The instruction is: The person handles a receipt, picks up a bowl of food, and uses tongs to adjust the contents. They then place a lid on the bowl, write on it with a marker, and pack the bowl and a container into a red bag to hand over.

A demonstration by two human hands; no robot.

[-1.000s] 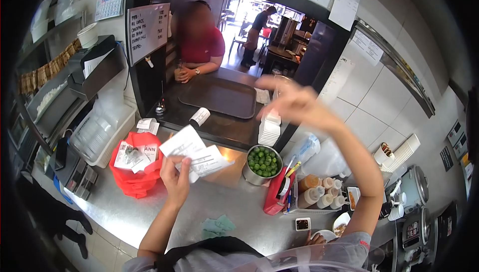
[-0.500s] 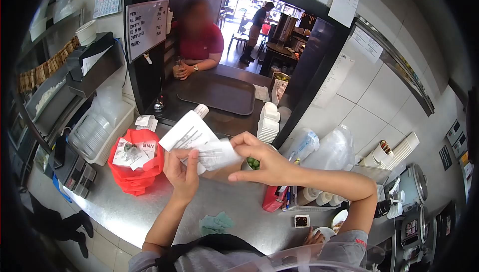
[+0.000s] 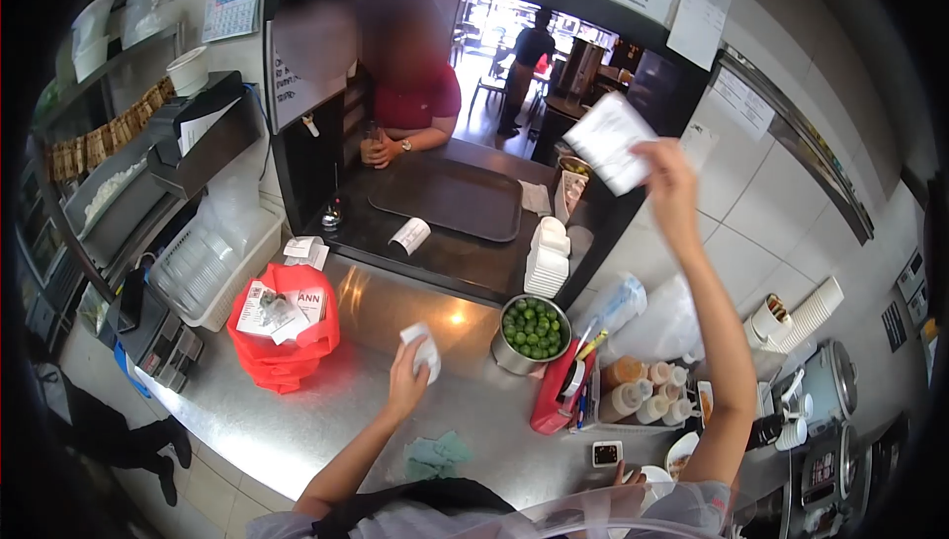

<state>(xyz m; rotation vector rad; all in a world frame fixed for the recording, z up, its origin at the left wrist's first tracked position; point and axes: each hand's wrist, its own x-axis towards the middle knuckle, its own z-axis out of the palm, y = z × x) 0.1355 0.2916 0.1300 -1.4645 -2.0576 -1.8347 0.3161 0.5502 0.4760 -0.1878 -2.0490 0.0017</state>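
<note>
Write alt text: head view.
Right hand holds up a white printed paper slip; left hand holds a second white paper over a steel counter, between a red plastic bag and a round metal pot of green fruit.

Paper [image 3: 426, 353] in the left hand [image 3: 406, 379] is between the bag [image 3: 282, 366] and pot [image 3: 510, 353], the tray [image 3: 445, 201] behind.

The white rectangular paper slip [image 3: 608, 147] showed unreadably small print; the bare left hand [image 3: 406, 381] partly hid bent white paper [image 3: 426, 353].

Room to pass lies between the red bag [image 3: 280, 359] and left hand [image 3: 404, 381]; the steel pot [image 3: 509, 354] blocks farther right
</note>
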